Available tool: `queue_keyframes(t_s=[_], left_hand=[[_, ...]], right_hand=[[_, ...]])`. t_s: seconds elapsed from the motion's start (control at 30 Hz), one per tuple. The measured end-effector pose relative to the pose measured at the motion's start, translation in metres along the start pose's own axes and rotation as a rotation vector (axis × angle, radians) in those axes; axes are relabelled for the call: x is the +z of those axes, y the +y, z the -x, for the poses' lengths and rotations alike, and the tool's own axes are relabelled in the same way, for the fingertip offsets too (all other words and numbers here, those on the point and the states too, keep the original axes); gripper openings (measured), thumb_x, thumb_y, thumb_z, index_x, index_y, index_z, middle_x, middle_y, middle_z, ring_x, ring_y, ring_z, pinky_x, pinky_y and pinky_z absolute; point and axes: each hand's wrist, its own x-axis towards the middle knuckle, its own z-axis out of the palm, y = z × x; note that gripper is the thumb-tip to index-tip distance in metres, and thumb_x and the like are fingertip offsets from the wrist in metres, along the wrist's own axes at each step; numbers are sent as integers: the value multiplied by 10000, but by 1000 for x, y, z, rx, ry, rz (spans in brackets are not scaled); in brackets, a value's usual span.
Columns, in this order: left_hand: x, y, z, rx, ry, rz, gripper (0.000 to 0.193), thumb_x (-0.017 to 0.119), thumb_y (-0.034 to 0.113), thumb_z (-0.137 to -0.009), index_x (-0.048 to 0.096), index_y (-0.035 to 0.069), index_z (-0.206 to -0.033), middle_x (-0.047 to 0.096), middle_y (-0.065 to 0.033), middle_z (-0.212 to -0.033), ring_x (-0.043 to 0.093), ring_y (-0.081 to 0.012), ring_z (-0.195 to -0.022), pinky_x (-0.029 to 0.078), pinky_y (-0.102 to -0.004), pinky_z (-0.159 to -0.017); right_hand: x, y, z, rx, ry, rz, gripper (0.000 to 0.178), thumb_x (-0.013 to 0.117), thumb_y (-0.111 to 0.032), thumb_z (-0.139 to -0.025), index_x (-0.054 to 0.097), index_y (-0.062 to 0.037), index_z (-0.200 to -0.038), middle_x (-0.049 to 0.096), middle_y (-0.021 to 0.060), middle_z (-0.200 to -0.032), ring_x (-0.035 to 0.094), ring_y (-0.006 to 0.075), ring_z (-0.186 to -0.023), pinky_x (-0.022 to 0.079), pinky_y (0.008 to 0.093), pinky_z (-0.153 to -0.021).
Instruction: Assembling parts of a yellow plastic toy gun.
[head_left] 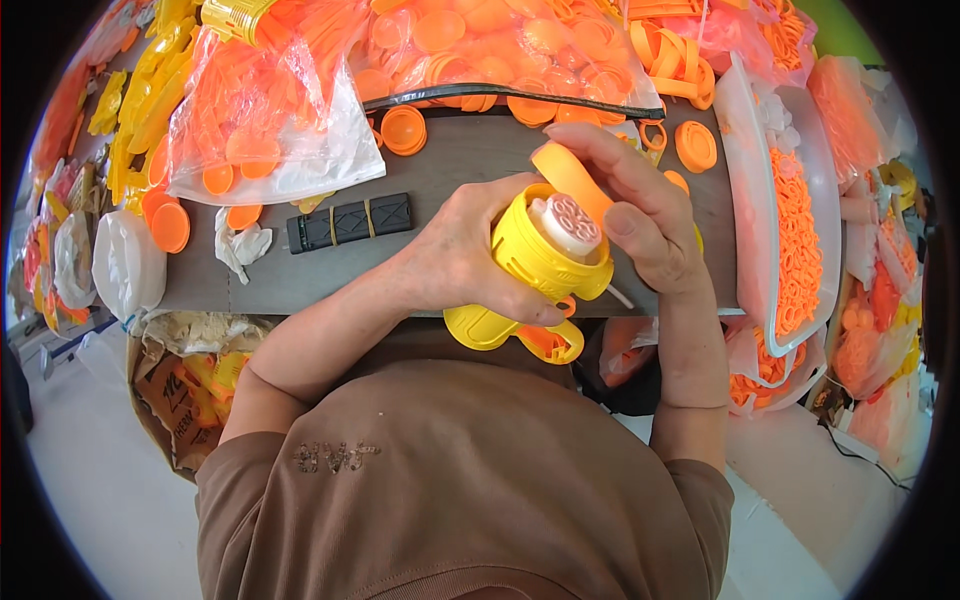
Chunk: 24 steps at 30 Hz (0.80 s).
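Right, head view, the only one on my feed. Left hand (470, 245) wrapped firmly round a yellow housing (515, 258), its open end tipped up and toward the right. White insert (572, 228) with a pinkish patterned face sits in that mouth. Right hand (650, 215) pinches an orange ring (566, 178) between thumb and fingers; the ring stands tilted by the rim. Whether it touches the rim, I can't tell.

My read: the ring is being worked at the mouth, on or off unclear. I'd want the left grip steady, the ring squared to the rim, pressure spread evenly round it, thumb off the insert's face.

Edges: the housing is up against my wearer's torso, about over the front edge of the grey worktop (330, 285), so a dropped part could fall to the floor. Black bar (352, 222) lies left, past the forearm. Plastic bag (500, 60) of orange parts crowds the far side; clear bin (742, 190) walls off the right, so I'd keep the right elbow in. Best room to move: the grey strip beyond the left wrist.
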Motion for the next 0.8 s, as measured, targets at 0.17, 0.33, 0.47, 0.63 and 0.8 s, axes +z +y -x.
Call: queue_keyframes(t_s=[0.17, 0.33, 0.47, 0.63, 0.8], left_hand=[[-4, 0, 3, -23, -26, -5, 572, 814, 161, -564, 585, 1, -1063, 647, -70, -940, 617, -158, -857, 494, -298, -776], [-7, -4, 5, -66, -46, 58, 542, 812, 156, -564, 603, -7, -1037, 650, -73, -943, 619, -159, -854, 496, -301, -776], [-6, -14, 8, -36, -75, 110, 549, 812, 153, -565, 602, -8, -1046, 645, -71, -943, 614, -157, -864, 493, -302, -784], [-5, -19, 15, -53, -93, 171, 553, 810, 149, -571, 594, -3, -1058, 635, -67, -967, 604, -156, -899, 487, -305, -806], [1, -33, 27, -55, 17, 194, 730, 799, 108, -591, 459, 19, -1231, 570, -76, -1077, 553, -166, -1014, 463, -319, -872]], right_hand=[[-3, -5, -6, -47, -142, 222, 612, 585, -413, -844, 503, 44, -1243, 547, 154, -1181, 532, 237, -1097, 416, 338, -925], [-5, 5, -8, -133, -191, 173, 576, 597, -392, -821, 546, 43, -1195, 561, 164, -1165, 538, 268, -1077, 419, 365, -920], [-4, 7, -10, -113, -244, 79, 550, 612, -361, -795, 572, 45, -1164, 566, 178, -1166, 532, 291, -1098, 414, 387, -935], [0, 15, -6, -119, -296, 47, 552, 615, -351, -799, 565, 43, -1183, 560, 177, -1200, 496, 322, -1172, 382, 408, -981], [13, 29, 6, -166, -335, 43, 512, 551, -319, -862, 545, 48, -1219, 545, 190, -1243, 422, 367, -1255, 320, 446, -1039]])
